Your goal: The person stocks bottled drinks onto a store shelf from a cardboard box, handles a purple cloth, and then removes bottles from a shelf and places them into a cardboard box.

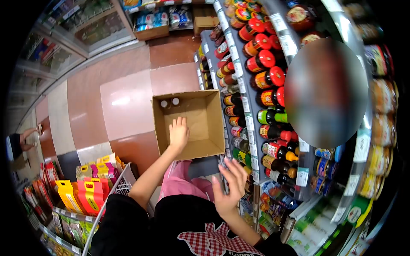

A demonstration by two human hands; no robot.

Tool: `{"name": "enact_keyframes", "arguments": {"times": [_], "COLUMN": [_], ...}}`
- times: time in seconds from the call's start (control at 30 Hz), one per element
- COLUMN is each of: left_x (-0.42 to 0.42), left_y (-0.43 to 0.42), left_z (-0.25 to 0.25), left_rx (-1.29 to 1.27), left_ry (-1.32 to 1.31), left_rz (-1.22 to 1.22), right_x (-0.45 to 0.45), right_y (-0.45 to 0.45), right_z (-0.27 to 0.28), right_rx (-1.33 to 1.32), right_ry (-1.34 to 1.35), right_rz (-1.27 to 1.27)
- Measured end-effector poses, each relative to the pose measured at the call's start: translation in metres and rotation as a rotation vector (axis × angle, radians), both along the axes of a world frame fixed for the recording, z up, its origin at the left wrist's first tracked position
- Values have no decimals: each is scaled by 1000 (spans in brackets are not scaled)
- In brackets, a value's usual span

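A brown cardboard box (200, 155) stands open in front of me, beside the shelving. Two small containers with pale round tops, a first container (164, 103) and a second container (175, 101), stand in its far left corner. My left hand (179, 133) reaches over the box, back upward and fingers extended, apart from both containers; nothing shows in it. My right hand (230, 185) is raised between my body and the shelves, fingers spread, holding nothing. Nearest to it are dark sauce bottles (273, 164) on the shelf.
Shelves of red-capped jars (260, 60) run along my right, with a blurred oval covering part. Bagged goods (92, 194) fill a rack at lower left. Glass-door coolers (98, 30) line the far left. Another person's leg (30, 135) shows at the left edge on the tiled floor (124, 102).
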State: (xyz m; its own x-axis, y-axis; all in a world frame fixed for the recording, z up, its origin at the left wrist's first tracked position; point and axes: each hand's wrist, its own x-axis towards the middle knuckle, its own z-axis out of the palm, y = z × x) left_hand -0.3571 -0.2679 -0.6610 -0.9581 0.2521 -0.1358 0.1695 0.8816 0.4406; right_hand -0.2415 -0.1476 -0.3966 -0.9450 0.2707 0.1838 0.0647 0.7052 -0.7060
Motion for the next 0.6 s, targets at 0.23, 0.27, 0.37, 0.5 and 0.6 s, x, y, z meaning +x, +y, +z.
{"name": "enact_keyframes", "arguments": {"times": [0.23, 0.27, 0.37, 0.5, 0.6], "left_x": [-55, -63, -91, -107, -113], "left_y": [-15, -14, -6, -8, -5], "left_z": [-139, -155, -178, -225, -233], "left_rx": [-470, -455, -446, -486, -509], "left_ry": [-150, -106, -162, -164, -148], "left_rz": [-95, -80, -89, -105, -113], "right_x": [14, 15, 21, 27, 32], "right_y": [-10, -9, -4, 2, 2], "right_z": [-32, -35, -50, -63, -72], "right_rx": [-110, -121, -137, -141, -168], "right_ry": [-237, -270, -335, -419, -456], "right_rz": [3, -9, -90, -152, -204]}}
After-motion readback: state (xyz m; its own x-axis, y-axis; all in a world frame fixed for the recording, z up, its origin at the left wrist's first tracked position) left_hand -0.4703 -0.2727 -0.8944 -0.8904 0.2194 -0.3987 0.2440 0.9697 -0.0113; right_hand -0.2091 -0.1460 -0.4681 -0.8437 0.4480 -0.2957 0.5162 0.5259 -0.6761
